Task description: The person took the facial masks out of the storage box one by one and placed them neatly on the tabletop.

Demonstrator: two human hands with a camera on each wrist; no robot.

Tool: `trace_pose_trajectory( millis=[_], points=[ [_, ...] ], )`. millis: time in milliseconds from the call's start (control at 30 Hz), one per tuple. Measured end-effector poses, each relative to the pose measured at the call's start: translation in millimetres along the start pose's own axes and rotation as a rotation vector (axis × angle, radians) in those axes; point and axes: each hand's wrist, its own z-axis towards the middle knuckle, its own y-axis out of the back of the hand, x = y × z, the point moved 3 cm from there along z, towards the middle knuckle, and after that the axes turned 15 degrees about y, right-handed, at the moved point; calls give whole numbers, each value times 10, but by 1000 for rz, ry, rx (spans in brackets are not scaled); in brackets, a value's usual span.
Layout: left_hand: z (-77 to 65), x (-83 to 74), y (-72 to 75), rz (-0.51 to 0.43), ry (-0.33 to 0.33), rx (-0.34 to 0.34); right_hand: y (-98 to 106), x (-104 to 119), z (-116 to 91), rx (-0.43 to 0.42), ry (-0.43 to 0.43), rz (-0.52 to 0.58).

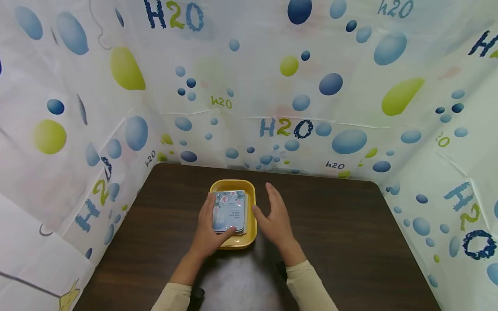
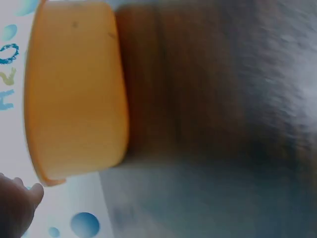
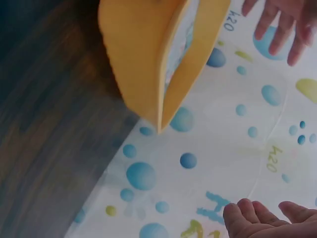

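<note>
Tray [image 1: 251, 218] holding packet [image 1: 228, 211], brown table [image 1: 342, 246], patterned sheet [image 1: 249, 77] behind

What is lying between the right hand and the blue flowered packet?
In the head view, the right side of the yellow tray lies between the right hand and the blue flowered packet.

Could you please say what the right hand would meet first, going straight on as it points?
Probably the patterned sheet; the right hand seems to point past the yellow tray, though depth is unclear.
</note>
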Motion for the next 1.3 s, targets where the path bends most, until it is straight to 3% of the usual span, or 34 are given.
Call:
trace_pose_trajectory(
  millis=[333, 567, 733, 1033, 1300],
  points=[
    [-28, 261, -13, -40, -32, -51, -272, 56, 15, -59, -83, 241],
    [-24, 421, -27, 40, -10, -72, -552, 13, -42, -102, -184, 465],
    [-12, 474, -22, 84, 13, -68, -738, -76, -91, -131, -217, 560],
    [1, 530, -36, 137, 76, -27, -969, -213, -121, -138, -361, 545],
    [0, 562, -54, 195, 67, -27, -1080, -280, -68, -70, -448, 512]
  ],
)
